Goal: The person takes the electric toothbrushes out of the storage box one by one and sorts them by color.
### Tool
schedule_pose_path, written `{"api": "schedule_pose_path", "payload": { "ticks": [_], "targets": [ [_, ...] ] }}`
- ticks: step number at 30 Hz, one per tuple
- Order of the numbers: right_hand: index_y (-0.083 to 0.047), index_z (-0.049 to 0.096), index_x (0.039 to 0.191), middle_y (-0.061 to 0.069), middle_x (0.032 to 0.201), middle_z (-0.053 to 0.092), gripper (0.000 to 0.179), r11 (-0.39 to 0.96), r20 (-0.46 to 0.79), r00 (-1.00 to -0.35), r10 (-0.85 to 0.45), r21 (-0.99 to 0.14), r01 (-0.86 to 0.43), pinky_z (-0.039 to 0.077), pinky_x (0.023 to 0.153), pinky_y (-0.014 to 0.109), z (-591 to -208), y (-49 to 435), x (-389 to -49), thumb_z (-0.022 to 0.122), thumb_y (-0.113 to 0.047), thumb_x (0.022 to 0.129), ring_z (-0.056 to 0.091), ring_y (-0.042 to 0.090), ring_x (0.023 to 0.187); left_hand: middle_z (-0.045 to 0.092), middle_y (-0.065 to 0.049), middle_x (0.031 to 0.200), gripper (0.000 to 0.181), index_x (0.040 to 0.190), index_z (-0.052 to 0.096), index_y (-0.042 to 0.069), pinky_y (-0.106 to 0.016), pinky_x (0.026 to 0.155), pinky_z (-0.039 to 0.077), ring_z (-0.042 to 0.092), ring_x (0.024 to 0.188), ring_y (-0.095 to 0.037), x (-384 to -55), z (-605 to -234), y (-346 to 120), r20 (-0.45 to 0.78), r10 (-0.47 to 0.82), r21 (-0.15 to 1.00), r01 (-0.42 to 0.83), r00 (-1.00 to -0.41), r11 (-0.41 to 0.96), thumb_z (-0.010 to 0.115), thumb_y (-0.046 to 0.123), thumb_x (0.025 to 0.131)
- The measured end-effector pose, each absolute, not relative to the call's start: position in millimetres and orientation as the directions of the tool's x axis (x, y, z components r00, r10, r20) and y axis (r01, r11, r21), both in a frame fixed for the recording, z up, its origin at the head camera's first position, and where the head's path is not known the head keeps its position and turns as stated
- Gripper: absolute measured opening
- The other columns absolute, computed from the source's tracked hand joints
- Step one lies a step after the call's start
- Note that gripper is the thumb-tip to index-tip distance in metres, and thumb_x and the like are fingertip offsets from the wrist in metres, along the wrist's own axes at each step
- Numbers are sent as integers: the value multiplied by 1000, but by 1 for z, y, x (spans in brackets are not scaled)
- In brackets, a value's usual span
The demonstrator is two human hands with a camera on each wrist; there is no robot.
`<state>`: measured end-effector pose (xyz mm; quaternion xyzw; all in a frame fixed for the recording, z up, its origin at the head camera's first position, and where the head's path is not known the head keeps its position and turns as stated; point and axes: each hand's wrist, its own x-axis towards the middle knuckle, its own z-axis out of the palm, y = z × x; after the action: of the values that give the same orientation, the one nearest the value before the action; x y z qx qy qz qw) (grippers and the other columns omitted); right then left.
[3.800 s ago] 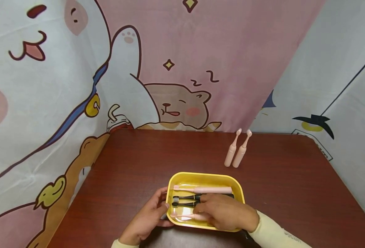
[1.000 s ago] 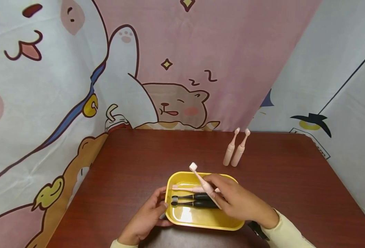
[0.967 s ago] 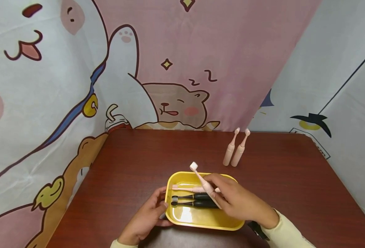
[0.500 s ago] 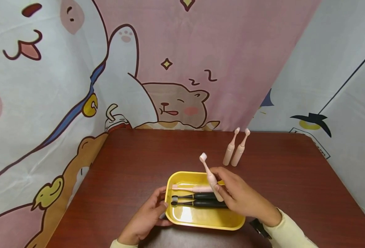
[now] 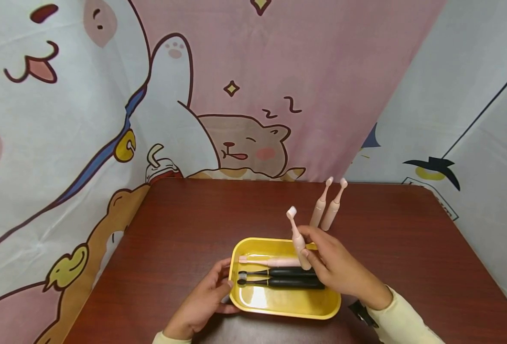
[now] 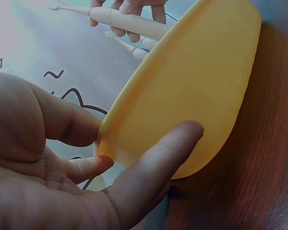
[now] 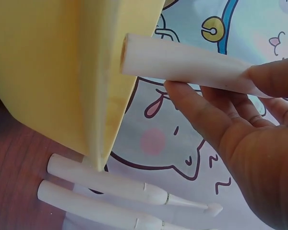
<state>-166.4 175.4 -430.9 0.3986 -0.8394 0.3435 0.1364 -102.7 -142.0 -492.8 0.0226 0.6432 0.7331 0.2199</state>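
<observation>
My right hand (image 5: 339, 265) pinches a pale pink electric toothbrush (image 5: 299, 243) by its handle, above the tray's far right part, head up and tilted. In the right wrist view its base (image 7: 153, 57) points toward the yellow tray wall (image 7: 43, 67). My left hand (image 5: 206, 296) holds the left end of the yellow tray (image 5: 283, 303), thumb at the rim; a finger lies along the outer wall (image 6: 197, 86) in the left wrist view. Inside lie another pink toothbrush (image 5: 272, 262) and two black toothbrushes (image 5: 296, 283), heads to the left.
Two pale pink toothbrushes (image 5: 331, 215) stand upright side by side behind the tray, near the right hand. The dark red-brown table (image 5: 184, 229) reaches back to a cartoon-printed cloth (image 5: 322, 71). A black object (image 5: 362, 313) shows at the right wrist.
The right hand took the nearest pink toothbrush out of the tray, raised it, and has moved it away and to the right. The left hand keeps its place on the tray.
</observation>
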Motion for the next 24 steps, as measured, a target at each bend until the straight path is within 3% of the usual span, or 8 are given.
{"api": "schedule_pose_path", "payload": {
  "ticks": [4,9,24],
  "targets": [
    [-8,48,134,-1,114,63,51,464,498,-656,-568,-464,-754,55,89,30,-431,177,-168,67,5,89,62,11,104,33,-30,147,52,153,23,7,-53,74,59,58,114,-36,-103,-493,-142,-248,354,951,-297,-902,-90,42,8,104],
    [-6,48,134,3,118,64,52,455,504,-665,-552,-485,-746,50,94,17,-431,179,-169,67,6,88,66,15,105,33,-29,148,52,153,22,7,-53,73,59,58,114,-36,-103,-493,-142,-249,355,948,-302,-901,-100,42,8,105],
    [-11,49,138,-1,118,64,59,389,596,-663,-453,-537,-748,55,89,19,-430,186,-176,64,14,86,63,13,107,33,-29,147,51,152,24,8,-54,74,59,58,113,-36,-104,-493,-141,-254,349,947,-305,-902,-101,42,8,104]
  ]
}}
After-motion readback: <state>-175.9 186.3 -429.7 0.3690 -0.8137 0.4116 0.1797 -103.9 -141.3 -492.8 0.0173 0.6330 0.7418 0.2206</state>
